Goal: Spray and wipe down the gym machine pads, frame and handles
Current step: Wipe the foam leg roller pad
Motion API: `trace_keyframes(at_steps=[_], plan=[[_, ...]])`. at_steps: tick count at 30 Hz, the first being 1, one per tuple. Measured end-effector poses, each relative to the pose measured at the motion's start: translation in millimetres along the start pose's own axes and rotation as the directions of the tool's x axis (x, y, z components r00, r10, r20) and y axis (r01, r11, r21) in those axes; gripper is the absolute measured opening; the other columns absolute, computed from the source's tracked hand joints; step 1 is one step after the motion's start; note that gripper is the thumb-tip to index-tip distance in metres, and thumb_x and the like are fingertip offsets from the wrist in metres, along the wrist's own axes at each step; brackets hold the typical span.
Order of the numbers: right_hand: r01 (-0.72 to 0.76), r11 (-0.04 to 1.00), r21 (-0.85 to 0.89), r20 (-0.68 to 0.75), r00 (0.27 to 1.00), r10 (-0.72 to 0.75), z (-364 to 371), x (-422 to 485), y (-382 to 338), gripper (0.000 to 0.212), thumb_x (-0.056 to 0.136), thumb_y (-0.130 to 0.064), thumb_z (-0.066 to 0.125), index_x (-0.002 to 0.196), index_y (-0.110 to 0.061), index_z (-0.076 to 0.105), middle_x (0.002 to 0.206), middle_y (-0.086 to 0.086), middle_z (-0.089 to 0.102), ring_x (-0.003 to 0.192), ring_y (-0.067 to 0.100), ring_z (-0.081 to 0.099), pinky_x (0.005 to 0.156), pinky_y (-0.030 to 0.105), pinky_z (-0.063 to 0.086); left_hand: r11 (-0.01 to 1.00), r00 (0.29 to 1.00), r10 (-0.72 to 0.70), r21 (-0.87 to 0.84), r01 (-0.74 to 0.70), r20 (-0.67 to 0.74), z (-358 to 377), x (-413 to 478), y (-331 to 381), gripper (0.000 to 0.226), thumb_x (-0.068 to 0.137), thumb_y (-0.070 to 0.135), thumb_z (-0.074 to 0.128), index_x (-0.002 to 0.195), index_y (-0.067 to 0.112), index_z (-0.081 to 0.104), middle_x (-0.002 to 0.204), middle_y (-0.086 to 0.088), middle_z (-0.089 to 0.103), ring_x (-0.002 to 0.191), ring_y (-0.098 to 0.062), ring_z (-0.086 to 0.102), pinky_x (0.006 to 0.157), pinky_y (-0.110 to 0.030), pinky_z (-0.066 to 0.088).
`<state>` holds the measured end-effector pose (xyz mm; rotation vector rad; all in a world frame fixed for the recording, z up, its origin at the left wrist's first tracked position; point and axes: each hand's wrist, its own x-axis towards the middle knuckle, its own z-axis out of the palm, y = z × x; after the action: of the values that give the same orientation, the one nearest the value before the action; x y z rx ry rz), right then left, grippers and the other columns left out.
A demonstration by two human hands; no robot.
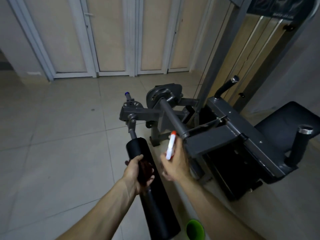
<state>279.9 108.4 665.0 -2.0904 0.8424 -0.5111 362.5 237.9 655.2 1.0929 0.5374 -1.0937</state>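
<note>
- The black roller pad [156,207] juts from the machine's grey frame [225,139], running toward the camera above the tiled floor [52,135].
- The left hand [136,172] lies on the pad's upper half, its fingers [150,179] curled round a dark red cloth [144,168] pressed to the pad.
- Just right of the pad, the blurred right hand [174,164] grips a white sprayer [170,146] with its orange tip up.
- A dark seat [290,122] and a black handle [300,144] are further right.
- A green container [194,229] shows under the right forearm.
</note>
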Motion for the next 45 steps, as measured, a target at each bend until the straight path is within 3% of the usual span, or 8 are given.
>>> trace_keyframes(at_steps=[7, 11, 16, 20, 23, 29, 35, 45], plan=[[-0.454, 0.891, -0.025, 0.314, 0.842, 0.438, 127.0, -54.6, 5.4, 0.056, 0.076, -0.045, 0.077, 0.124, -0.038, 0.05, 0.109, -0.008, 0.064, 0.098, 0.014, 0.065, 0.089, 0.041, 0.058, 1.0, 0.994, -0.009, 0.016, 0.011, -0.107, -80.7, 5.6, 45.8, 0.033, 0.097, 0.042, 0.058, 0.09, 0.011, 0.063, 0.078, -0.008, 0.07, 0.076, -0.024, 0.064, 0.071, -0.037, 0.05], [-0.534, 0.835, -0.135, 0.258, 0.795, 0.55, 185.2, -53.1, -5.3, 0.061, 0.069, -0.064, 0.071, 0.118, -0.033, 0.057, 0.102, -0.008, 0.068, 0.089, 0.018, 0.067, 0.079, 0.036, 0.058, 0.998, 0.994, -0.009, 0.066, 0.017, -0.11, -122.9, 17.9, 79.1, 0.036, 0.095, 0.044, 0.061, 0.099, 0.008, 0.067, 0.086, -0.01, 0.072, 0.078, -0.024, 0.066, 0.072, -0.037, 0.054], [-0.591, 0.793, -0.149, 0.217, 0.762, 0.61, 230.1, -36.5, -20.7, 0.031, 0.082, -0.048, 0.069, 0.104, -0.026, 0.066, 0.09, -0.007, 0.07, 0.079, 0.014, 0.068, 0.076, 0.032, 0.06, 0.997, 0.996, -0.057, 0.054, 0.061, -0.071, -161.4, 39.1, 106.1, 0.034, 0.097, 0.04, 0.061, 0.091, 0.006, 0.065, 0.076, -0.01, 0.069, 0.073, -0.024, 0.062, 0.071, -0.036, 0.051], [-0.611, 0.781, -0.13, 0.192, 0.757, 0.624, 247.8, -43.2, -15.6, 0.031, 0.084, -0.047, 0.071, 0.105, -0.025, 0.065, 0.095, -0.007, 0.07, 0.081, 0.008, 0.066, 0.075, 0.03, 0.058, 0.989, 0.991, -0.122, 0.074, 0.126, -0.055, -178.8, 52.9, 111.8, 0.036, 0.095, 0.041, 0.063, 0.094, 0.005, 0.067, 0.08, -0.01, 0.068, 0.076, -0.024, 0.061, 0.072, -0.036, 0.051], [-0.604, 0.791, -0.099, 0.238, 0.757, 0.608, 247.0, -62.9, -9.9, 0.04, 0.085, -0.044, 0.075, 0.118, -0.029, 0.058, 0.102, -0.009, 0.067, 0.085, 0.004, 0.065, 0.065, 0.023, 0.052, 0.982, 0.985, -0.162, 0.086, 0.167, -0.061, -182.4, 57.5, 106.3, 0.037, 0.095, 0.041, 0.064, 0.097, 0.004, 0.067, 0.085, -0.013, 0.068, 0.077, -0.025, 0.062, 0.071, -0.037, 0.053], [-0.675, 0.71, -0.2, 0.185, 0.685, 0.704, 234.2, -127.7, 19.1, 0.028, 0.08, -0.053, 0.069, 0.087, -0.027, 0.063, 0.085, -0.006, 0.069, 0.08, 0.01, 0.069, 0.078, 0.041, 0.063, 0.962, 0.972, -0.231, 0.137, 0.236, -0.053, -180.6, 49.6, 76.0, 0.036, 0.094, 0.042, 0.066, 0.098, 0.006, 0.069, 0.09, -0.013, 0.07, 0.082, -0.025, 0.064, 0.072, -0.036, 0.054], [-0.714, 0.692, -0.112, 0.155, 0.675, 0.721, 201.6, -208.4, 58.6, 0.035, 0.068, -0.055, 0.069, 0.088, -0.027, 0.06, 0.083, -0.007, 0.069, 0.079, 0.012, 0.069, 0.077, 0.044, 0.062, 0.94, 0.96, -0.272, 0.193, 0.281, -0.07, -187.6, 29.8, 15.5, 0.036, 0.091, 0.04, 0.07, 0.102, 0.006, 0.07, 0.091, -0.011, 0.073, 0.081, -0.025, 0.067, 0.066, -0.036, 0.055], [-0.707, 0.706, -0.025, 0.091, 0.702, 0.706, 117.6, -350.2, 82.7, 0.027, 0.07, -0.045, 0.069, 0.079, -0.024, 0.055, 0.074, -0.006, 0.064, 0.067, 0.012, 0.062, 0.059, 0.028, 0.049, 0.915, 0.958, -0.282, 0.287, 0.283, -0.046, -199.9, -47.9, -116.1, 0.045, 0.089, 0.044, 0.069, 0.116, 0.008, 0.068, 0.099, -0.011, 0.074, 0.088, -0.027, 0.067, 0.062, -0.033, 0.056]])
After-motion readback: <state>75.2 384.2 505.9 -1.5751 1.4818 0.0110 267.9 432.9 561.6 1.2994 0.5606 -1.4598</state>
